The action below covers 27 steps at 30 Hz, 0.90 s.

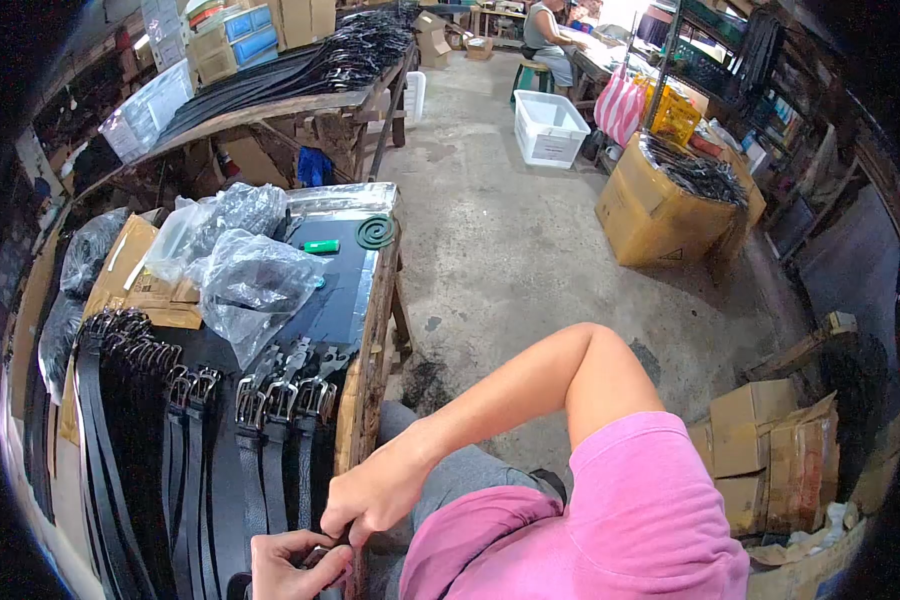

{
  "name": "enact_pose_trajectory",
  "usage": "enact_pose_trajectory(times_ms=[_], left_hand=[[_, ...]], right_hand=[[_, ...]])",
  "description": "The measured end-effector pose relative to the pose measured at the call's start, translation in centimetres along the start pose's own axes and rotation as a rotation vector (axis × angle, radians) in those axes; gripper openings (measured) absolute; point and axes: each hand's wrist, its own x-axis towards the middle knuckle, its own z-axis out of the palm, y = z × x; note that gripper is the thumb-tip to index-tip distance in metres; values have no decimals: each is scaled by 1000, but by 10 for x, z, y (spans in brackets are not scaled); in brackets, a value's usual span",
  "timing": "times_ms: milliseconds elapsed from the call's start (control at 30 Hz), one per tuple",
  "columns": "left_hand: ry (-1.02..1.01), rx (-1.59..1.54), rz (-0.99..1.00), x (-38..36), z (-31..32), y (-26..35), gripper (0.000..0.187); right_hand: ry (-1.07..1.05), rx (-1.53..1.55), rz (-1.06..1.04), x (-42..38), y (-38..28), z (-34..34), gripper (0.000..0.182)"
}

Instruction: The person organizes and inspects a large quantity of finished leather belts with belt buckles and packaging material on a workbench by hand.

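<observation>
At the bottom of the view my left hand point(295, 568) pinches a black belt point(238, 586) with thumb and fingers. A small metal part shows between the fingertips, but most of the belt is hidden. Pressed close against it, my right hand point(378, 492) has its fingers closed on the same belt. Just beyond my hands, several black belts with silver buckles point(282, 402) lie side by side on the workbench. More belts point(110, 450) are heaped to the left, their buckles bunched at the far end.
Clear plastic bags point(255, 285), a green coil point(375, 232) and a green lighter-sized item point(321, 246) lie on the bench. Behind it stands a table piled with belts point(300, 70). On the floor are a white crate point(551, 130) and a large carton point(660, 215). A person point(548, 40) sits far back.
</observation>
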Motion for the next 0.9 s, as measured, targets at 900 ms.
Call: enact_pose_trajectory(times_ms=[900], left_hand=[[403, 200, 412, -42, -30, -9, 48]], right_hand=[[393, -395, -83, 39, -35, -48, 26]])
